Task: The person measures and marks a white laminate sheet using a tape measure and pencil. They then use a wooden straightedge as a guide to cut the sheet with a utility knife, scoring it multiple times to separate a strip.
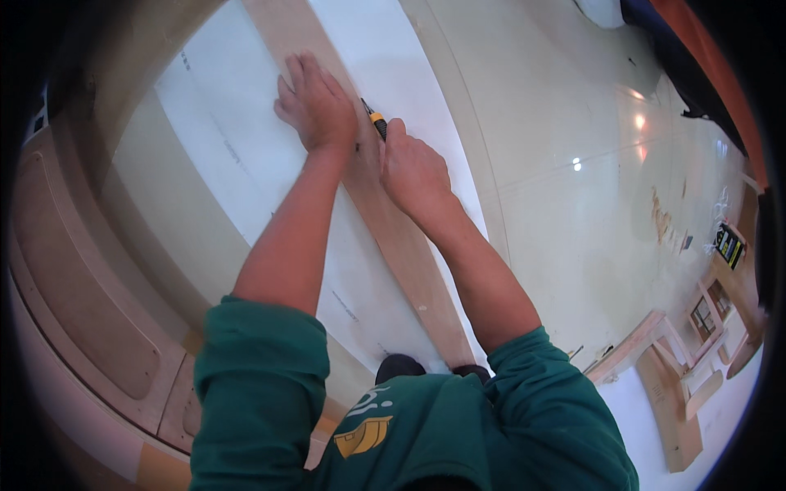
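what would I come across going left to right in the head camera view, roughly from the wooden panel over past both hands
Brown wooden panel, left hand, yellow-and-black knife, right hand, black-and-yellow box.

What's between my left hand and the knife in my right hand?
A narrow strip of the brown board shows between your left hand and the knife, in the head view.

Pale, glossy floor [544, 221] to the right, crossed by thin seams and dotted with bright light reflections [577, 164]. Along the left side, bent by the lens, brown panelled woodwork [90, 278]. Toward the lower right, wooden framework pieces [670, 409]. Upper right, an orange strip [719, 74] beside dark material [675, 61], unidentifiable.
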Motion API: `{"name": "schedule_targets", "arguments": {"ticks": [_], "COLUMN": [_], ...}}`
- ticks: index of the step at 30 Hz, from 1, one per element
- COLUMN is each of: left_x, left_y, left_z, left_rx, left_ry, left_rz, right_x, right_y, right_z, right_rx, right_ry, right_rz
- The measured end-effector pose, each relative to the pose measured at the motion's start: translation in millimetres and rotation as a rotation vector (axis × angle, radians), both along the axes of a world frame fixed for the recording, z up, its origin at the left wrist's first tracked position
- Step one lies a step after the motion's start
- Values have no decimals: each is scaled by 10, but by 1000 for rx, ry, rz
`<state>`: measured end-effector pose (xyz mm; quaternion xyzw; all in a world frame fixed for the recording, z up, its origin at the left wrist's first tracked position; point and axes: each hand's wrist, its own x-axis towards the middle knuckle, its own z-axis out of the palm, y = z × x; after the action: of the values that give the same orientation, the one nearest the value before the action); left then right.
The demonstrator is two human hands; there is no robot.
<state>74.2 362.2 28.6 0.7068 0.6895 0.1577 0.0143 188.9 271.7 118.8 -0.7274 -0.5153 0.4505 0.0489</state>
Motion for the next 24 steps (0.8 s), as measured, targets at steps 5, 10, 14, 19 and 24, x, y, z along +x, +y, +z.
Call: {"name": "schedule_targets", "arguments": {"ticks": [5, 10, 14, 19, 24], "left_x": [21, 11, 31, 22, -21], "left_y": [13, 6, 15, 22, 41], "left_z": [-13, 51, 22, 17, -35], "left_rx": [40, 20, 10, -7, -22], "left_ry": [20, -26, -63, -41, -14], "left_rz": [-14, -33, 2, 1, -11], "right_x": [58, 95, 116, 155, 158], "right_y": [-428, -974, -1445, -1927, -2331], "right_z": [127, 140, 100, 151, 141], "right_rx": [-111, -194, -165, -251, -229], "right_ry": [-11, -17, -52, -54, -78], "right_rz": [-16, -13, -13, -17, -40]}}
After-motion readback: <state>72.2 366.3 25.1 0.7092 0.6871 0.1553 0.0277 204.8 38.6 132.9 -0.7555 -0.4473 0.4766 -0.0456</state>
